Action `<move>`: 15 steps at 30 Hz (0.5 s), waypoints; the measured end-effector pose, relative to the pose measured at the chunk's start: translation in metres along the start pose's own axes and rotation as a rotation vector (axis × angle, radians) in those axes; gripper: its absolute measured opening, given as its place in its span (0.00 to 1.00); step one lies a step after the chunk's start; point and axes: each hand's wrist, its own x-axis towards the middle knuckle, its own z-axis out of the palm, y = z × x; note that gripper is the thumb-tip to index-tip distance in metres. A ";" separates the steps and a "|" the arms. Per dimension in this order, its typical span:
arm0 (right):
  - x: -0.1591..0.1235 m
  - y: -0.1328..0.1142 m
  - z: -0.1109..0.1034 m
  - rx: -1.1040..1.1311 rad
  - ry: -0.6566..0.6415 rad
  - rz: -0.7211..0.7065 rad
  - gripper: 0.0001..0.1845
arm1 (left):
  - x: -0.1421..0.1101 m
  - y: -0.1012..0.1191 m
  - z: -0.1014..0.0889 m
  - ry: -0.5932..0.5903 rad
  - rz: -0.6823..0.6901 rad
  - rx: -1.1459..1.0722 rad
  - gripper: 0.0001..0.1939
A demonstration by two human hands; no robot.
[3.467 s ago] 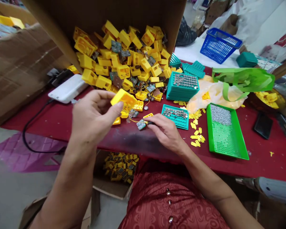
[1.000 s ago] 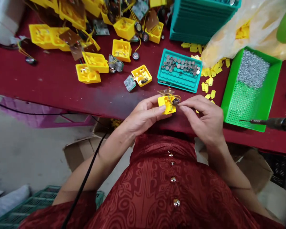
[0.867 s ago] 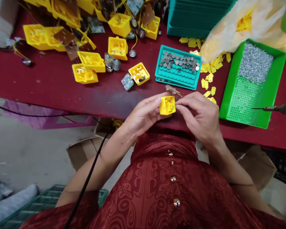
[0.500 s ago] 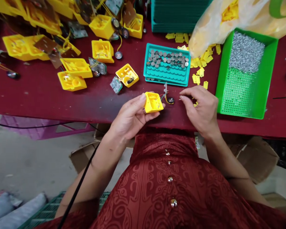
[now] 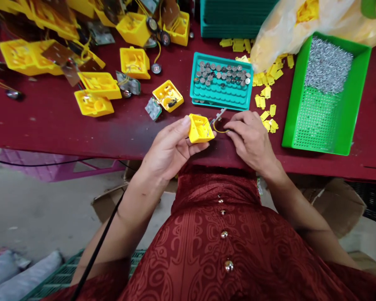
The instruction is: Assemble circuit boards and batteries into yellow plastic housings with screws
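My left hand [image 5: 172,144] holds a small yellow plastic housing [image 5: 201,129] between thumb and fingers, its hollow inside facing up. Thin wires run from the housing to a small circuit board [image 5: 219,113] that sticks out past its right side. A yellow wire [image 5: 219,130] curves from there to my right hand [image 5: 250,140], whose thumb and fingertips are pinched at its end. The small round part on that wire is hidden by those fingers. Just behind lies a teal tray [image 5: 221,98] with rows of button cells [image 5: 219,75].
Another yellow housing [image 5: 168,96] with its board [image 5: 153,108] lies left of the tray. Several wired housings [image 5: 95,85] are heaped at back left. On the right are small yellow covers [image 5: 271,75], a green basket [image 5: 316,142] of screws [image 5: 329,65], and a plastic bag [image 5: 278,35].
A yellow housing was picked up and brought in front of me. My right hand let go of the round wired part, which hung free, then moved left and closed at the wire's end.
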 end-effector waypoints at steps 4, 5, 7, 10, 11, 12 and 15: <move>0.006 -0.004 -0.009 0.167 -0.059 0.234 0.10 | 0.001 0.001 0.002 0.011 0.028 0.029 0.14; 0.006 -0.004 -0.010 0.154 -0.058 0.274 0.10 | 0.001 0.001 0.002 0.009 0.033 0.036 0.14; 0.007 -0.003 -0.011 0.069 -0.028 0.286 0.07 | 0.002 0.001 0.003 -0.001 0.035 0.039 0.14; 0.004 0.000 -0.009 -0.038 0.036 0.229 0.07 | 0.003 0.002 0.003 -0.017 0.009 0.047 0.15; 0.003 0.000 -0.008 -0.055 0.051 0.217 0.08 | 0.003 0.002 0.003 -0.022 -0.003 0.060 0.15; 0.002 0.000 -0.008 -0.073 0.058 0.210 0.09 | 0.002 0.003 0.003 -0.029 -0.016 0.077 0.16; -0.001 -0.004 -0.006 -0.169 0.025 0.234 0.07 | 0.000 0.006 0.004 -0.044 -0.054 0.116 0.17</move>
